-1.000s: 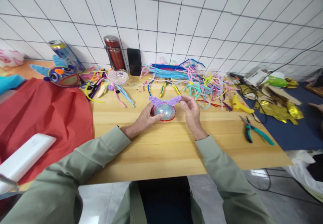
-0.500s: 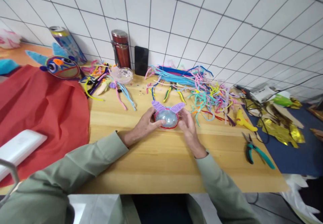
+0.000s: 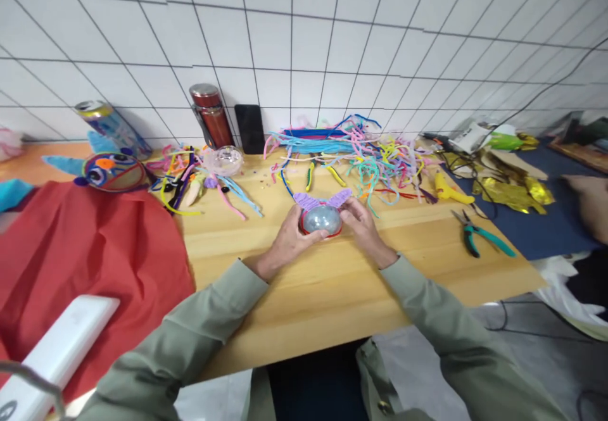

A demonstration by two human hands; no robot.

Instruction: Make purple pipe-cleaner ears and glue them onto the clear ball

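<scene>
A clear plastic dome (image 3: 322, 219) with a red pipe-cleaner rim and two purple ears (image 3: 307, 202) is held just above the wooden table. My left hand (image 3: 291, 238) grips its left side, the thumb along the lower edge. On the right, my right hand (image 3: 365, 226) pinches the rim close under the right ear. Behind the dome lie pliers with yellow-and-black handles (image 3: 311, 174), partly covered by a pile of coloured pipe cleaners (image 3: 327, 142).
Teal-handled pliers (image 3: 489, 238) and a yellow glue gun (image 3: 449, 190) lie to the right. Along the wall stand a red thermos (image 3: 212, 120), a phone (image 3: 249, 130) and a can (image 3: 111, 128). A blue-eared craft piece (image 3: 114, 171) sits behind the red cloth (image 3: 118, 250) at left.
The head view has tilted and shifted. Both hands keep hold of the dome; the right fingers now sit higher, close by the right ear.
</scene>
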